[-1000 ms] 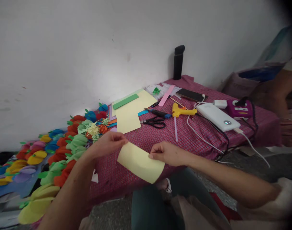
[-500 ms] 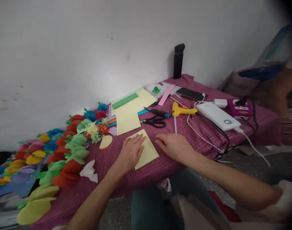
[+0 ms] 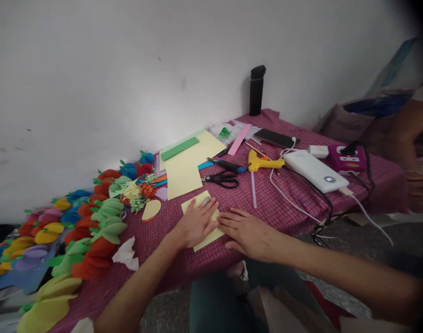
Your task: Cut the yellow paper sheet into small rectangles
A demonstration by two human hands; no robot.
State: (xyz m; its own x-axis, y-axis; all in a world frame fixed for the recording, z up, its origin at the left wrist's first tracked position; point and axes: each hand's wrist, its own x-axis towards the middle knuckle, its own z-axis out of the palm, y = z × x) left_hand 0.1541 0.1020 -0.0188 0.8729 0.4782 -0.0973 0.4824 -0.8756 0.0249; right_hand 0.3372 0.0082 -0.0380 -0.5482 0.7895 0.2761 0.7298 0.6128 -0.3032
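A small pale yellow sheet of paper (image 3: 205, 243) lies on the checked tablecloth in front of me. Flat across it rests my left hand (image 3: 196, 223), fingers stretched out; a small grey thing shows at those fingers. My right hand (image 3: 249, 234) reaches in at the sheet's right edge, its fingers extended and the fingertips close to my left hand. Both hands cover part of the paper. Beyond it are black-handled scissors (image 3: 222, 179) and a larger yellow sheet (image 3: 183, 178). A yellow glue gun (image 3: 265, 163) with a glue stick (image 3: 253, 189) lies to the right.
Colourful paper fruit shapes (image 3: 107, 210) crowd the left side, beside a crumpled white tissue (image 3: 127, 253). A white power bank (image 3: 315, 171), cables and a purple power socket (image 3: 346, 158) occupy the right. A black bottle (image 3: 256, 91) stands by the wall. Another person's arm (image 3: 406, 120) shows far right.
My right hand has moved left and nearer to me, onto the paper's right edge. My left hand has shifted slightly right on the sheet. The view has tilted a little.
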